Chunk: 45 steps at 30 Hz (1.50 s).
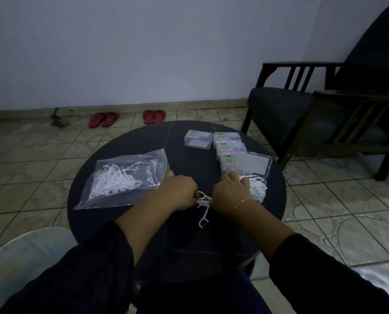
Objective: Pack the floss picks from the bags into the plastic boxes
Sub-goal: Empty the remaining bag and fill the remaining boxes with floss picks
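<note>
A: hand state?
B: left hand (177, 192) is seen curled, knuckles up, a small bunch of white floss picks (203, 206) pinched at its inner edge. right hand (231, 192) is curled too; same bunch is touched at its inner side, but whether it is gripped there cannot be told. one pick is seen hanging down from the bunch toward the near table edge

A: rest of the picks?
B: most are kept in the clear bag (123, 180), laid flat on the left of the round dark table (130, 141). a second heap is seen in the open box (255, 182) just right of the right hand, lid folded back

A: other boxes?
B: closed boxes (226, 143) are lined up behind the open one, one more set just left of the row's far end

A: surroundings?
B: dark armchair (324, 105) at right, two pairs of red sandals (130, 117) by the wall
</note>
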Tool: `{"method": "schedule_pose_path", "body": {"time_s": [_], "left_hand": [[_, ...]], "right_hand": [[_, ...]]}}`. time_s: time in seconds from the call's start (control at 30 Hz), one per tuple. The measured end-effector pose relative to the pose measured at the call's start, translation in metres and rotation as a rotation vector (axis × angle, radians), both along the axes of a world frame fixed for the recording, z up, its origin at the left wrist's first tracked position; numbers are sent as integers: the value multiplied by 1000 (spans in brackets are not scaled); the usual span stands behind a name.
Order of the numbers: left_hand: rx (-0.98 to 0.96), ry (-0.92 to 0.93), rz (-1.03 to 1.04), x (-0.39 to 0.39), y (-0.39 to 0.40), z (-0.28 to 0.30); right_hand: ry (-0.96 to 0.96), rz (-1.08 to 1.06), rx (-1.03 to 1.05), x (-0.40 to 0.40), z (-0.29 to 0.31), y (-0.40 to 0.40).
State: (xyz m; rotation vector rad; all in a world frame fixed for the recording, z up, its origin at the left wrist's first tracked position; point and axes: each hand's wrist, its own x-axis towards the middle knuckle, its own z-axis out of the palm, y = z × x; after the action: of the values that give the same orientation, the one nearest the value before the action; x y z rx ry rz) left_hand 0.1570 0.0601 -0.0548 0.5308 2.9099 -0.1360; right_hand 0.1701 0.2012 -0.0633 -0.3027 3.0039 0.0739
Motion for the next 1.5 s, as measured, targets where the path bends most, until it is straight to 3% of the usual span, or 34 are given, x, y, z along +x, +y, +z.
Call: {"method": "schedule_pose_path", "body": {"time_s": [0.13,0.5,0.77,0.97,1.1,1.3,1.4,1.5], "left_hand": [[17,-5,4,8,-1,-3],[268,-62,110,14,1,-9],[100,-159,48,15,8,-2],[134,-133,69,9,13,0],[128,-132,75,7,16,3],[212,-178,113,9,9,1],[244,-192,104,9,6,0],[216,-195,83,10,3,1]], "right_hand": [[-61,-20,-7,6,3,3],[28,-70,-162,7,23,27],[40,-202,-190,-8,32,65],[143,-275,-73,-16,25,81],[168,-239,-17,-12,16,80],[293,-51,-231,19,9,60],[137,145,-228,29,4,38],[-13,148,-115,27,-4,22]]}}
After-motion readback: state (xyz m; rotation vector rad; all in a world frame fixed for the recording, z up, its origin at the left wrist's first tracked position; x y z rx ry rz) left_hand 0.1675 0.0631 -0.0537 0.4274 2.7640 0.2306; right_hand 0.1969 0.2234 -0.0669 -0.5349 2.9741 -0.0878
